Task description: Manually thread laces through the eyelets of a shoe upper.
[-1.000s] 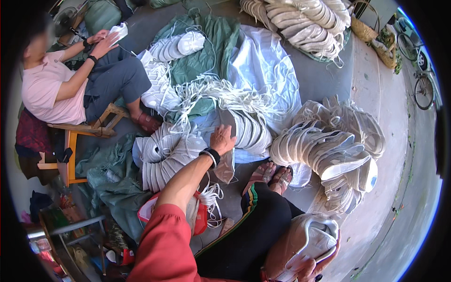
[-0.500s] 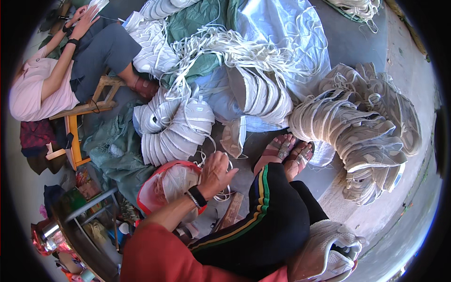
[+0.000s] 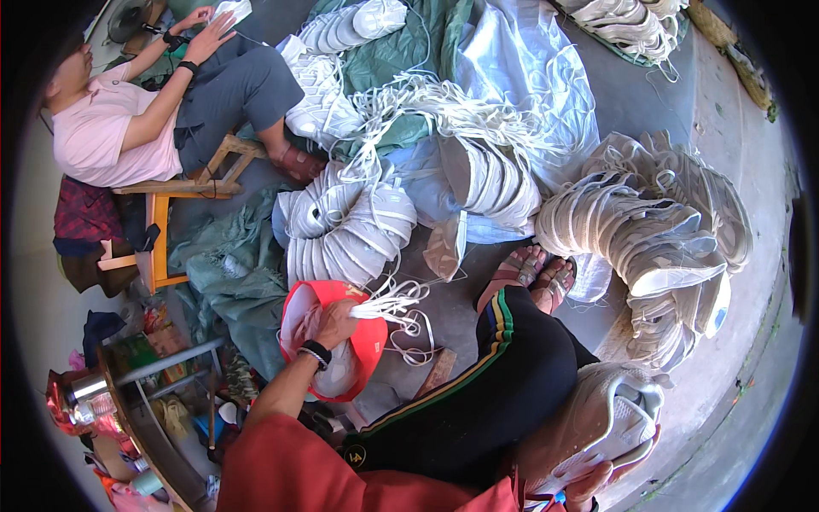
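Observation:
At the lower middle left, my left hand [image 3: 334,322] is closed at the rim of a red bag [image 3: 368,346] that has pale material inside. A bunch of white shoelaces [image 3: 388,303] runs from its fingers over the rim to the right; the fingertips are partly hidden. A light grey shoe upper [image 3: 589,431] lies beside my thigh at the lower right. Of my right hand [image 3: 590,483], only part shows under that shoe, gripping its lower edge. Near it is a small blue spot too small to make out.
Rows of stacked shoe uppers [image 3: 354,235] lie ahead on green and white sheets, with more grey uppers [image 3: 614,222] at the right. Loose laces [image 3: 452,107] cover the middle. A co-worker [image 3: 128,128] sits far left on a wooden stool [image 3: 162,230]. A metal-framed stand [image 3: 171,367] is at left.
My left hand has moved left and down to the red bag, which now stands more open toward the right with laces trailing over it. Part of my right hand has come into view under the shoe upper.

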